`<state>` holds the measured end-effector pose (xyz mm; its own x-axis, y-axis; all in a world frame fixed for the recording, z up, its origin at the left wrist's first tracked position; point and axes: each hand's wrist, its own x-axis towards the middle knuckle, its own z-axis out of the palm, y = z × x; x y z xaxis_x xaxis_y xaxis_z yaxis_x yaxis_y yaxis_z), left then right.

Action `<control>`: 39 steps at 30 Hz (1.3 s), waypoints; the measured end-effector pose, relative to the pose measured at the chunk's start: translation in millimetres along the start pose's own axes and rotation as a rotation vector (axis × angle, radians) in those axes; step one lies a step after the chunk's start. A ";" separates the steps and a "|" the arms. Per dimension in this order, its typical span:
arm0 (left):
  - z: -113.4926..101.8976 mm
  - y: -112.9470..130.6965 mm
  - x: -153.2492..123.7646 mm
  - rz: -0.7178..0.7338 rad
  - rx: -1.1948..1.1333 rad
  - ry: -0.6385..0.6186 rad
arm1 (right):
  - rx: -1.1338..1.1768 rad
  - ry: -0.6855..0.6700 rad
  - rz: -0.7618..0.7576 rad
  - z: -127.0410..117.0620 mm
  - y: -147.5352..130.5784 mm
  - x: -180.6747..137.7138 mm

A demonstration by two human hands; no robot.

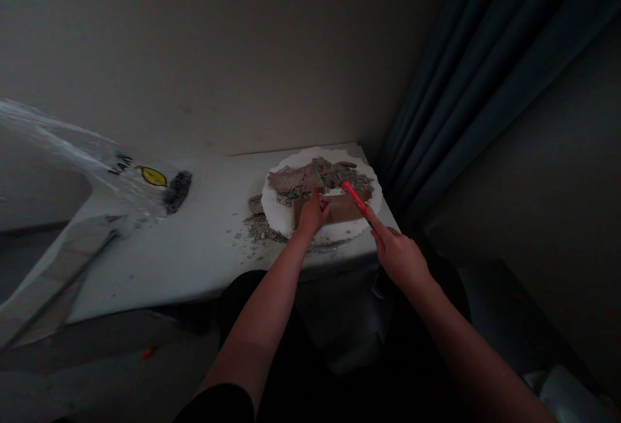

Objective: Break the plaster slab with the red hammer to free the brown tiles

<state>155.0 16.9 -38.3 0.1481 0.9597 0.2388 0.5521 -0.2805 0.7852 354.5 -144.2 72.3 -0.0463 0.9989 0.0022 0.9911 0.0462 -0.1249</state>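
Note:
My right hand (400, 255) grips a hammer-like tool with a red shaft (355, 198); its head, over the rubble, is too dark to make out. My left hand (313, 214) is partly closed above a flat brown strip (347, 208), its forefinger reaching toward a reddish-brown textured slab (294, 180). Whatever its fingertips hold is too small to tell. Grey crumbled rubble (359, 180) lies around the slab. All of this rests on a white scallop-edged board (274, 213).
More rubble (262, 226) spills beside the board on the white table (204, 248). Leftward are a clear plastic bag with a yellow print (152, 176), dark material inside, and a flat sheet (63, 281). A dark curtain (451, 67) hangs at right.

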 end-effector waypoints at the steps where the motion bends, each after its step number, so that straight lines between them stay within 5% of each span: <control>1: -0.2 0.4 -0.5 -0.002 0.011 -0.001 | -0.019 -0.022 -0.004 0.4 0.2 0.2; 13: -3.5 4.8 -1.3 -0.016 0.079 -0.016 | -0.056 -0.106 0.009 6.0 3.1 -4.3; 17: -15.1 10.1 1.1 0.083 0.098 0.063 | -0.044 -0.054 0.011 0.5 0.5 -3.2; 22: -42.1 3.3 2.6 0.138 0.087 0.156 | -0.071 -0.117 -0.013 10.9 -2.8 -4.0; 32: -106.9 -26.0 -20.6 0.016 0.096 0.265 | -0.071 -0.147 0.034 17.8 -9.6 -7.2; 39: -150.2 -43.2 -52.1 -0.323 0.464 0.028 | -0.092 -0.127 0.046 25.6 -11.3 -11.2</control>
<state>0.2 -23.3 1.2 -0.1064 0.9932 0.0478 0.8698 0.0696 0.4885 340.6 -155.9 48.2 -0.0104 0.9918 -0.1273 0.9995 0.0066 -0.0302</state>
